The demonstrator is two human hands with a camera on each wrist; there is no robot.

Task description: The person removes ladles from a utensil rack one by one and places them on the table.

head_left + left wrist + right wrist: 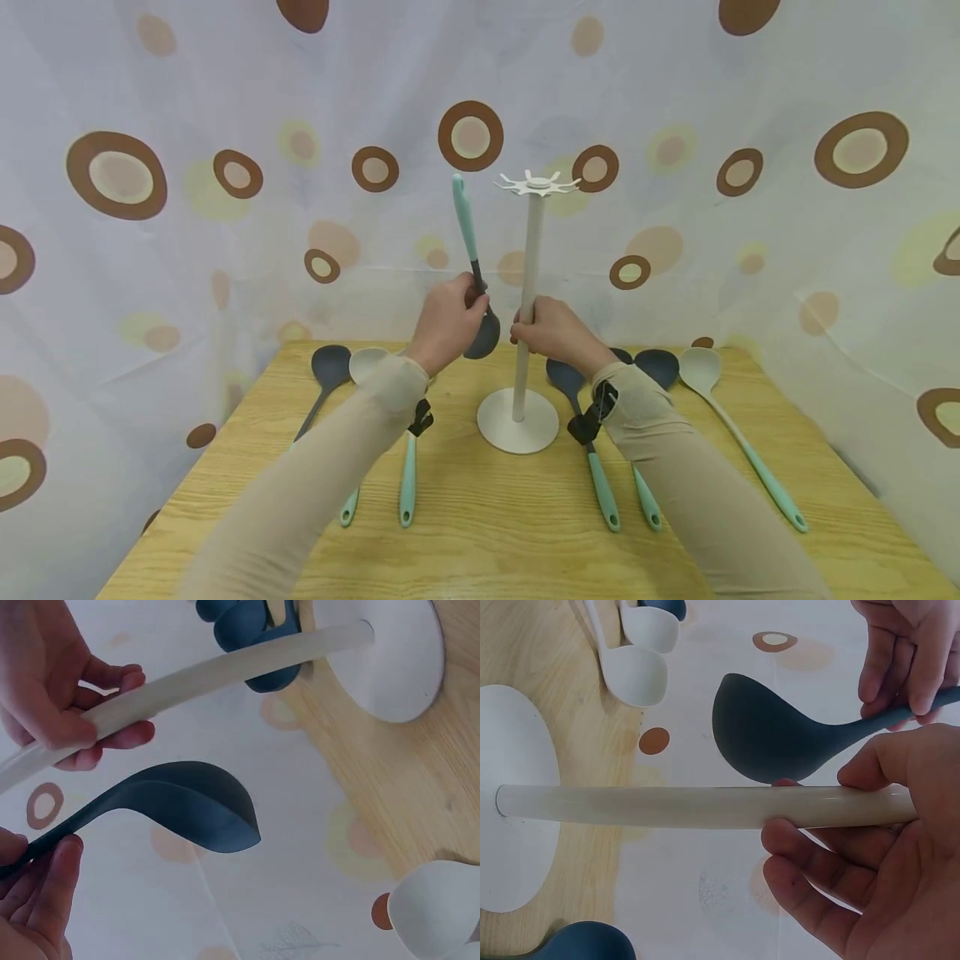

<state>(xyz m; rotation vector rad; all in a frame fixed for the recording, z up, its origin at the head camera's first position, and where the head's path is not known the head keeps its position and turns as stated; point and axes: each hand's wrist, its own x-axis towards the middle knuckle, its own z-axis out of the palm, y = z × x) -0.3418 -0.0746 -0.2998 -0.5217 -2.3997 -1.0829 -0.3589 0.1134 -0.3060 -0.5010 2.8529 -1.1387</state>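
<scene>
A dark ladle (483, 337) with a mint handle hangs bowl down in the air, left of a white utensil stand (531, 258). My left hand (447, 321) pinches its dark neck just above the bowl, the handle pointing up. My right hand (558, 332) grips the stand's post about midway, thumb and fingers around it. The stand's hooked top ring (537, 183) carries nothing, and its round base (517, 433) rests on the table. In the right wrist view the ladle bowl (761, 735) is close beside the post (667, 806).
On the wooden table (480, 517), dark and white utensils with mint handles lie on both sides. A dark one (330, 367) is at left, and a white one (701, 371) at far right. The forearms partly cover several. A patterned curtain (645, 75) hangs behind.
</scene>
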